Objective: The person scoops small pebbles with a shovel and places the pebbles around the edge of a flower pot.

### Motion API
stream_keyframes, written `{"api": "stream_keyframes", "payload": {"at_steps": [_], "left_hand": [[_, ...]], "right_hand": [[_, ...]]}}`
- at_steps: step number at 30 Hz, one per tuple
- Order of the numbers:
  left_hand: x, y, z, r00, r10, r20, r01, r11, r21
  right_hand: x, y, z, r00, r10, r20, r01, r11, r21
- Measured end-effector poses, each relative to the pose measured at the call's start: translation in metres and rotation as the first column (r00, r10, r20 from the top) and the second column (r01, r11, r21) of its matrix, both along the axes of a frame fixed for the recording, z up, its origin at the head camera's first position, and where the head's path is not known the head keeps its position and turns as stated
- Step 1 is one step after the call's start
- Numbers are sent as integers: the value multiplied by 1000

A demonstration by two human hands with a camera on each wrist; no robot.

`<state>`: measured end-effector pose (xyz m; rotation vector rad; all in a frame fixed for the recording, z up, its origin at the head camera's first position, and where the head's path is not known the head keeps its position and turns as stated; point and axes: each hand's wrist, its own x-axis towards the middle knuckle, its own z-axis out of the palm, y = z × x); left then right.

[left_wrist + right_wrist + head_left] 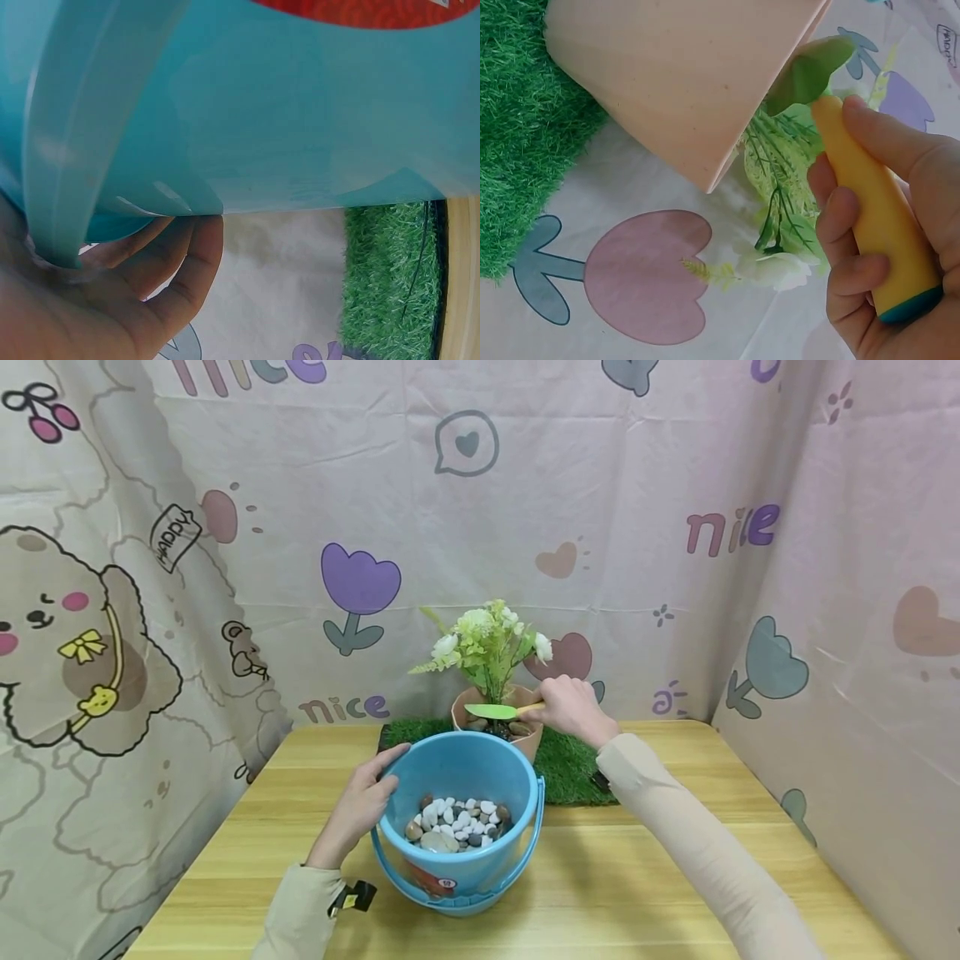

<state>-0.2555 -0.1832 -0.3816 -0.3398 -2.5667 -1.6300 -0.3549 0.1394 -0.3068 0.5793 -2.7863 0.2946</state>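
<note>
A light-blue bucket (pixel 459 745) stands on the table, with white, grey and brown pebbles (pixel 457 822) in its bottom. My left hand (pixel 363 800) holds the bucket by its left rim; in the left wrist view its fingers (pixel 199 259) curl against the wall beside the bucket handle (pixel 82 127). My right hand (pixel 573 706) grips the yellow handle of a small garden trowel (pixel 874 210). The trowel's green blade (pixel 491 711) is over the opening of a peach flower pot (pixel 667 75). White artificial flowers (pixel 480 639) rise from the pot, where brown stones lie around the stem.
Artificial turf (pixel 566 772) lies beneath the pot at the back of the wooden table (pixel 637 893). A printed cloth (pixel 487 527) hangs close behind the table and along both sides. The bucket's handle hangs down at its front.
</note>
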Motion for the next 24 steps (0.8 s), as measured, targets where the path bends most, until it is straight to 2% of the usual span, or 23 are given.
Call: {"api": "stream_keyframes", "payload": {"at_steps": [7,16,24], "left_hand": [[-3,0,-4,1000,-5,7,5,1000,7],[0,-1,-1,1000,-12,1,12,1000,14],[1,-1,1,1000,-15,7,15,1000,20]], "right_hand": [[11,6,-4,998,55,-8,-55,995,-79],[22,14,-12,997,77,-5,-76,975,-207],[34,10,-13,984,178,8,-167,937,-306]]}}
